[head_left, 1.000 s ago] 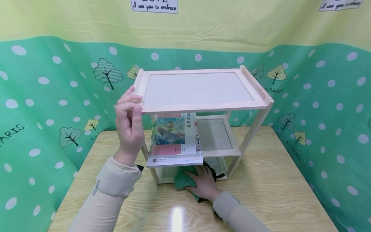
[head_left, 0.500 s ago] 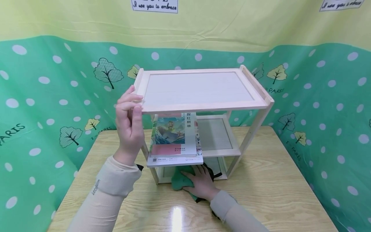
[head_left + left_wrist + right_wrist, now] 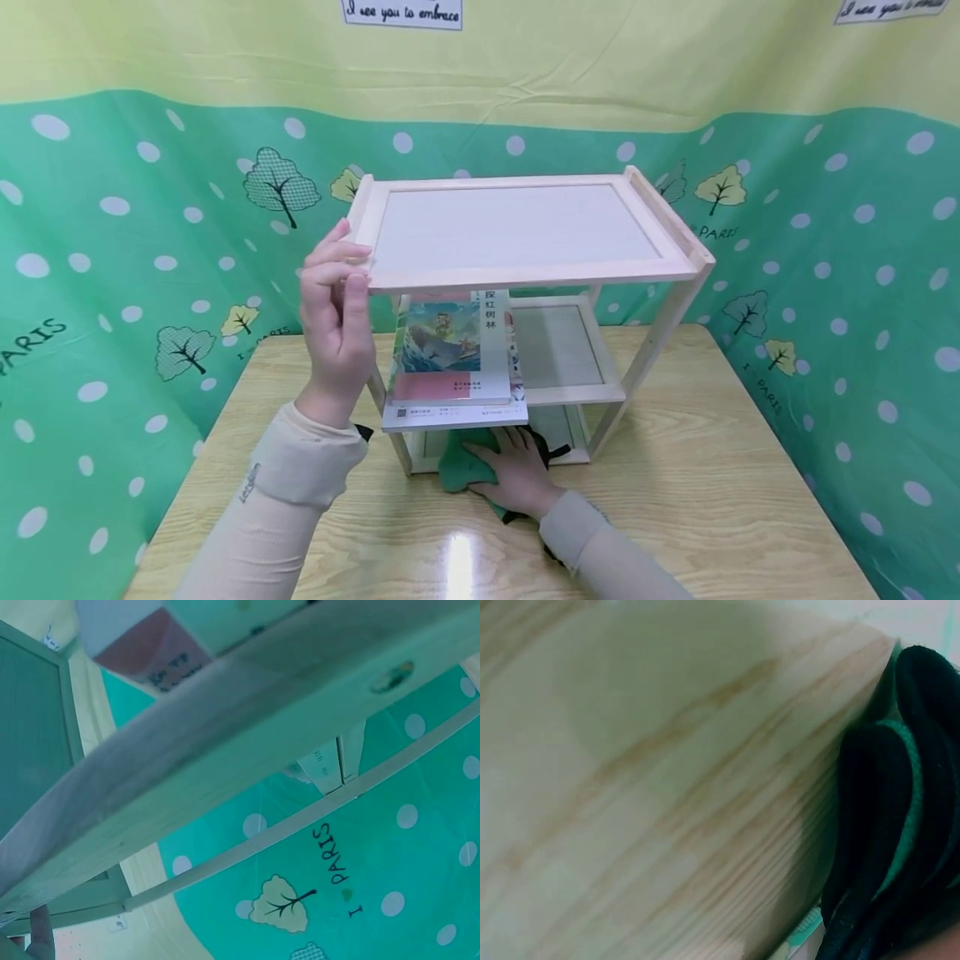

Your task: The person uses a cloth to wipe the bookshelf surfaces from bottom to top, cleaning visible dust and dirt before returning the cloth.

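A pale wooden shelf unit (image 3: 517,275) stands on the table. My left hand (image 3: 334,329) grips its top board's front left corner, fingers bent over the rim and thumb at the front edge. In the left wrist view, a wooden side rail (image 3: 225,735) crosses close to the camera. My right hand (image 3: 519,477) presses a green cloth (image 3: 463,468) at the front of the bottom board, with its fingers spread; the fingertips are partly hidden. Black parts of the cloth show beside the hand, and the right wrist view has bunched black folds (image 3: 877,817) with green edging.
Several stacked books (image 3: 450,358) lie on the left of the middle board and stick out past its front edge, above my right hand. The wood-grain table (image 3: 712,500) extends around the unit. A green and yellow curtain (image 3: 112,208) hangs behind and at both sides.
My right hand has slid a little to the left with the green cloth. The left hand stays on the corner. The head view has shifted slightly.
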Demonstrator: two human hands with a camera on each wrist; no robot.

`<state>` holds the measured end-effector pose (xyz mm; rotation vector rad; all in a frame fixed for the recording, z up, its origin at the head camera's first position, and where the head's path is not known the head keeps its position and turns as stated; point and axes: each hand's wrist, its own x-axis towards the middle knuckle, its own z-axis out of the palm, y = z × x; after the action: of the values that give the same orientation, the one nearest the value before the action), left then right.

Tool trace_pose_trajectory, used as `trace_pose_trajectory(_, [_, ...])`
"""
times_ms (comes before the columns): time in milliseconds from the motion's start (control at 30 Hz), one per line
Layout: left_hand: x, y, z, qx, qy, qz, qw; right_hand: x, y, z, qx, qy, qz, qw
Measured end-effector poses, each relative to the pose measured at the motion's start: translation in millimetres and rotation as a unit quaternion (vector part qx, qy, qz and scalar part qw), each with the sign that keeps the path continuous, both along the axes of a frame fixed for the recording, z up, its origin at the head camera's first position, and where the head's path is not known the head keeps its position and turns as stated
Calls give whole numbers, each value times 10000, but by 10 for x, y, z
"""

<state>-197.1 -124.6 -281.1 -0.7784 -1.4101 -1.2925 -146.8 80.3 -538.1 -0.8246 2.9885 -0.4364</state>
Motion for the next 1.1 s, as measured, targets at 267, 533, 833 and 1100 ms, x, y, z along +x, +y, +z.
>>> trace_pose_trajectory(267, [-7, 20, 7, 57, 45, -39, 10000, -38, -89, -70, 98, -129, 5, 9999])
trace_pose_trajectory(533, [1, 18, 5, 67, 29, -38, 10000, -17, -205, 77, 174, -317, 139, 9992])
trace_pose_trajectory(833, [-1, 16, 10, 59, 46, -19, 10000, -58, -247, 37, 420, -490, 146, 9978])
trace_pose_trajectory(1100, [2, 16, -3, 63, -25, 3, 10000, -50, -235, 65, 424, -483, 248, 9976])
